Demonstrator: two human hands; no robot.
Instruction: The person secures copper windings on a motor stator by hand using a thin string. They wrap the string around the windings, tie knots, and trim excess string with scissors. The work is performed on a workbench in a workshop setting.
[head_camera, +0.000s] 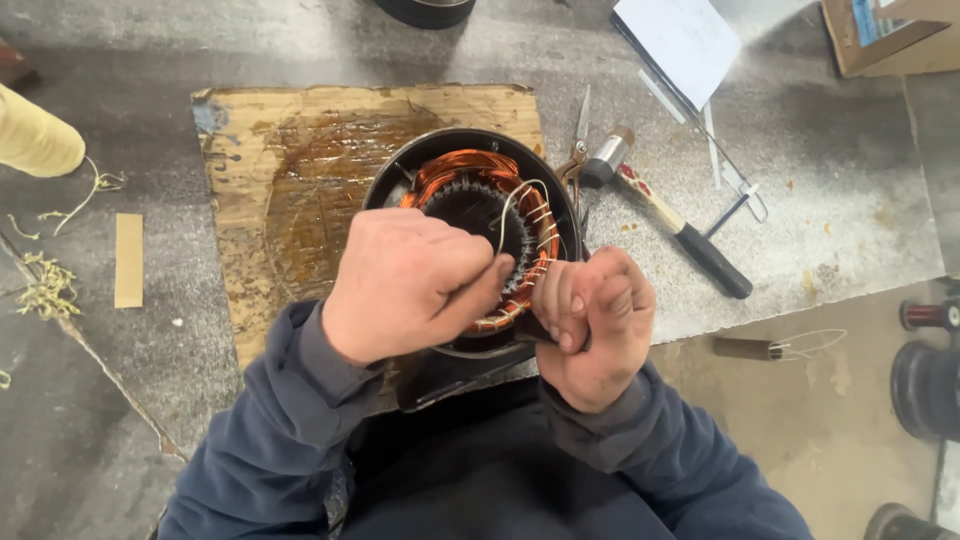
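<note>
Even, soft daylight over a grey workbench, sharp in the middle and bent at the edges.

The light is flat and cool, with no hard beam; shadows are faint, the deepest one lying under the left hand (405, 285) and right hand (592, 322) and inside the dark motor housing (400, 170). The copper winding (470, 168) catches small bright glints, and the white paper (685, 40) at the far right is close to washed out. The hammer (665, 210) throws only a thin shadow. The wide lens curves the bench (830, 180) toward the corners, where detail softens. The near sleeves are dark and slightly blurred.
</note>
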